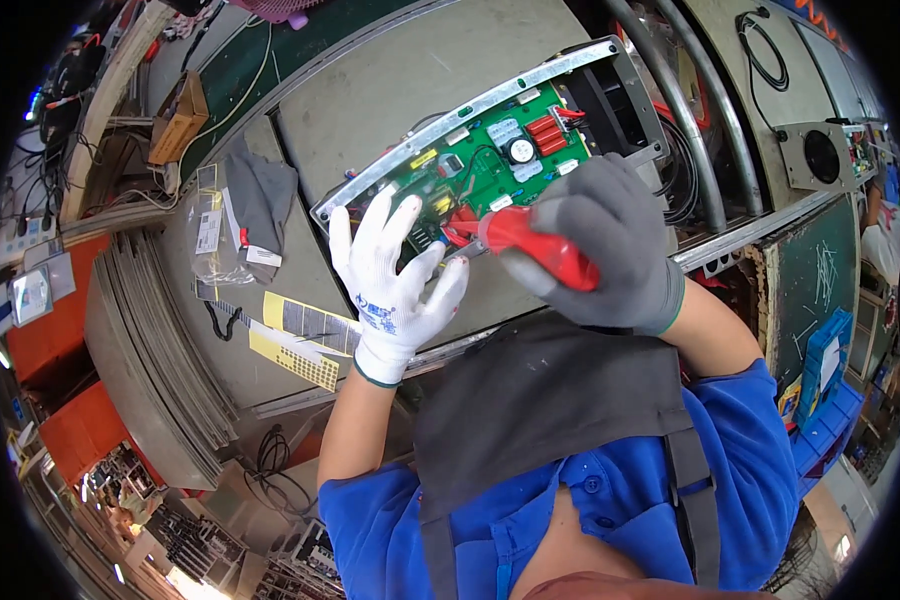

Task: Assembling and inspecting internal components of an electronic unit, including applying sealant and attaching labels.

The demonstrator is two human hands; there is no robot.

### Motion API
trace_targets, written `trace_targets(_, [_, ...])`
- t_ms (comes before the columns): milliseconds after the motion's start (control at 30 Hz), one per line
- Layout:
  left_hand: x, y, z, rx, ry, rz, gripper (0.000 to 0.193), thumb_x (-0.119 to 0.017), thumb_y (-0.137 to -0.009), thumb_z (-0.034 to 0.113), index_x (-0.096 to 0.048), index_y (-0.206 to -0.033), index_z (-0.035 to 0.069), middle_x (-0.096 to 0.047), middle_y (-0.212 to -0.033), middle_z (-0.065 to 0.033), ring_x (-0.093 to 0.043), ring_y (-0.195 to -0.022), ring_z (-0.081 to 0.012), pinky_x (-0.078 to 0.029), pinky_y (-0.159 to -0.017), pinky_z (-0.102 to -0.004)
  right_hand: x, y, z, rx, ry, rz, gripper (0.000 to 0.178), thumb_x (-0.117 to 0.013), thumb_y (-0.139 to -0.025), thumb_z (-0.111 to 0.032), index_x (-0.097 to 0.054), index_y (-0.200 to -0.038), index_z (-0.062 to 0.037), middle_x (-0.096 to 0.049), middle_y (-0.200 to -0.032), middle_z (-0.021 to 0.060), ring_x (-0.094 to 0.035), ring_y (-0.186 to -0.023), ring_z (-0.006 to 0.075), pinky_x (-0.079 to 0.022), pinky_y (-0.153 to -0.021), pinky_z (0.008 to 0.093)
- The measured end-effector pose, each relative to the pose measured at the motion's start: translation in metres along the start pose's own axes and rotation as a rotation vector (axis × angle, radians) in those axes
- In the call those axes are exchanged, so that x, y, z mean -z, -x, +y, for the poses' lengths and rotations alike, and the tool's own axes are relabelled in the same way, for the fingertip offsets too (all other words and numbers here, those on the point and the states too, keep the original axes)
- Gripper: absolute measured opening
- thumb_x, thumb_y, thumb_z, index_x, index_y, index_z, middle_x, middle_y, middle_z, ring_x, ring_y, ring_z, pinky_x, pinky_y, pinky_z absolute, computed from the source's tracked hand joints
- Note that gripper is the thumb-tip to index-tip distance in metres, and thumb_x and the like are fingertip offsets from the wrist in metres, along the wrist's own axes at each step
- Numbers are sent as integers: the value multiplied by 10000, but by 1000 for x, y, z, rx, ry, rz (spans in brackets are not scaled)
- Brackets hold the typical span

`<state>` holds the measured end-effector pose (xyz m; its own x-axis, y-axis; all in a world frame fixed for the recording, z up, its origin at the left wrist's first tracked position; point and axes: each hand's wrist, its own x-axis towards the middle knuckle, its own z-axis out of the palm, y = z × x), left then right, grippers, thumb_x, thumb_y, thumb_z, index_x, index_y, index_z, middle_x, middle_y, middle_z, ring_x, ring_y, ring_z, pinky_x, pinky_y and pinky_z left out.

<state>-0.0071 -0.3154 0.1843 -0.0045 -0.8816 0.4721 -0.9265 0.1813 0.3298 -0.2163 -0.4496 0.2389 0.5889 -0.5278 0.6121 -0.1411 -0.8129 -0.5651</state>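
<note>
My right hand point(610, 240), in a grey glove, is wrapped round a thick red-handled tool point(545, 250). The tool's front end points left, at the near edge of a green circuit board point(490, 165); its tip is hard to make out there. My left hand point(395, 275), in a white glove, has its fingers apart and rests over the board's left end, near small red parts or wires. I see nothing gripped in it. The board sits in a long metal housing point(470, 115) lying tilted on the bench, with a black section point(610, 100) at its right end.
On the grey bench point(370, 75) left of the housing lie a plastic bag with labels point(213, 235), grey cloth point(265, 190) and yellow sticker sheets point(295, 365). Stacked grey sheets point(155, 350) stand at the left. Metal pipes point(705, 110) rise beyond the right end.
</note>
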Motion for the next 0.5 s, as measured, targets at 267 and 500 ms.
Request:
trace_targets(267, [-4,-2,2,-28,26,40,256,-839,-642,185,-676,-828,118,-615,-1310,-142,-531,-1303,-383,-234,-1139,-671,-7,-15,-27,179,109,-186,304,-785,-632,-228,-607,-865,-149,-511,-802,39,-555,-694,223,-410,-613,375])
trace_targets(500, [-9,5,-5,-3,81,184,463,-827,-648,224,-672,-1072,128,-505,-1411,-211,-472,-1336,-407,-236,-1133,-665,6,-52,20,-103,-112,-282,293,-779,-776,-285,-617,-904,-78,-617,-851,104,-633,-752,308,-505,-681,394])
